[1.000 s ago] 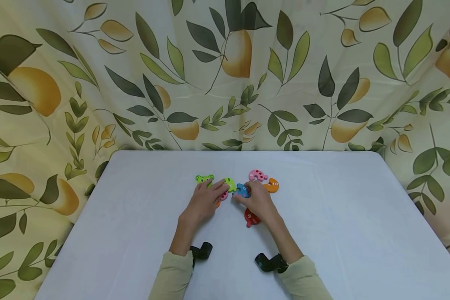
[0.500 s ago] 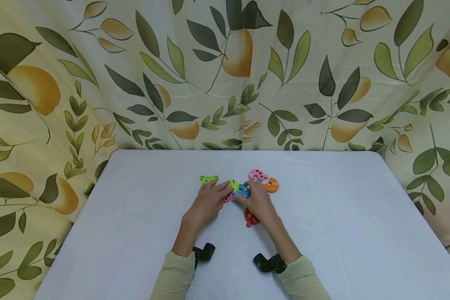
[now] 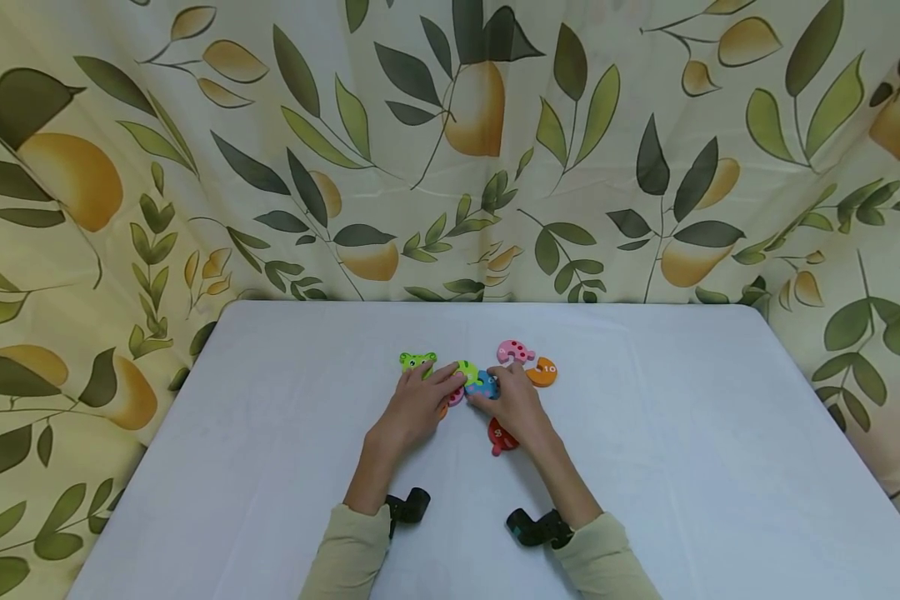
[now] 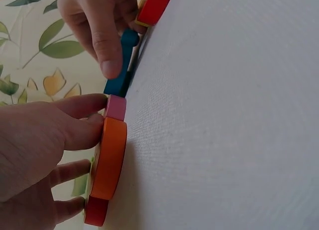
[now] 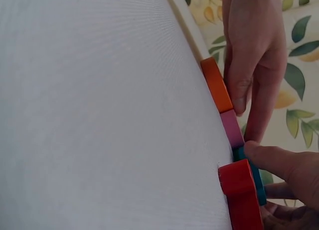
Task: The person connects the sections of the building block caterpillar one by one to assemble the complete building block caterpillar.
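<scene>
A row of chunky number puzzle pieces lies on the table: a green animal head [image 3: 417, 361], a green piece [image 3: 467, 370], a pink piece [image 3: 456, 397], an orange piece [image 4: 110, 157] and a red piece [image 4: 96, 211]. Over this row rests my left hand [image 3: 412, 408], fingers spread, thumb and fingertips touching the pieces. My right hand [image 3: 521, 406] pinches a blue puzzle piece [image 3: 481, 385] between thumb and fingers. The blue piece sits right against the green and pink ones. Part of the row is hidden beneath my left hand.
Beside my right hand lie a pink spotted piece [image 3: 514, 351] and an orange piece marked 10 [image 3: 543, 372]. Closer in, a red piece [image 3: 501, 437] is partly covered by the right wrist. A white cloth covers the table [image 3: 682, 433]; a patterned curtain [image 3: 450, 208] hangs behind.
My left hand has shifted a little to the right with the row of pieces, bringing the green piece up against the blue one. The right hand stays nearly still on the blue piece.
</scene>
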Demonstrator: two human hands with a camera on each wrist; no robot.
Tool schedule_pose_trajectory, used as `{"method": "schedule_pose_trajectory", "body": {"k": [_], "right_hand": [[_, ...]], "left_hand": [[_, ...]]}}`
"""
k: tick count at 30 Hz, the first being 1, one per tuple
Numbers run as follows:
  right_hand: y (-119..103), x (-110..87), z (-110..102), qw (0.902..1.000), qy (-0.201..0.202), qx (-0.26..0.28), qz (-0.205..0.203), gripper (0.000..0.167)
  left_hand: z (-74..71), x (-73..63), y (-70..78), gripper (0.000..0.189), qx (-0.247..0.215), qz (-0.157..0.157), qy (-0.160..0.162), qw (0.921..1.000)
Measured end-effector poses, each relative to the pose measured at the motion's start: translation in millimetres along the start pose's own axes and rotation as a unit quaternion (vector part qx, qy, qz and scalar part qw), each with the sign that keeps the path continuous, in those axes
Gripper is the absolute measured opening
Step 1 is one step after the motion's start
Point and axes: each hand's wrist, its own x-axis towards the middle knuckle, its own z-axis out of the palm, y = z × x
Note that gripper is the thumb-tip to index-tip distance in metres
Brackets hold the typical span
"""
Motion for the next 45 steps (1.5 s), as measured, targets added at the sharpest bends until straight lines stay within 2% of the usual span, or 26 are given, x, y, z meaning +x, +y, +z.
{"method": "schedule_pose_trajectory", "body": {"k": [20,29,35,38,41,45], "right_hand": [[4,1.1,-1,0.9999,-0.008,-0.003,-0.007,0.057],[6,-0.3,1,0.9997,-0.001,-0.022,-0.010,0.057],[8,0.8,1,0.9997,-0.020,-0.016,-0.003,0.059],[11,2.5,-2,0.9990,-0.046,-0.005,-0.002,0.059],[16,3.8,-7,0.9976,-0.063,0.029,-0.003,0.051],[22,5.3,-17,0.9956,-0.053,0.077,0.001,0.038]], "left_hand": [[-3.5,-0.4,4.5,0.050,0.001,0.004,0.004,1.0000],[-1.7,0.0,5.5,0.050,0.002,0.006,0.006,1.0000],[1.6,0.9,9.1,0.044,0.020,-0.002,0.029,0.9994],[4.1,2.2,10.5,0.038,0.017,-0.015,0.041,0.9989],[5.1,2.6,11.7,0.039,0.002,-0.031,0.039,0.9988],[5.4,2.0,12.5,0.044,-0.017,-0.041,0.034,0.9985]]}}
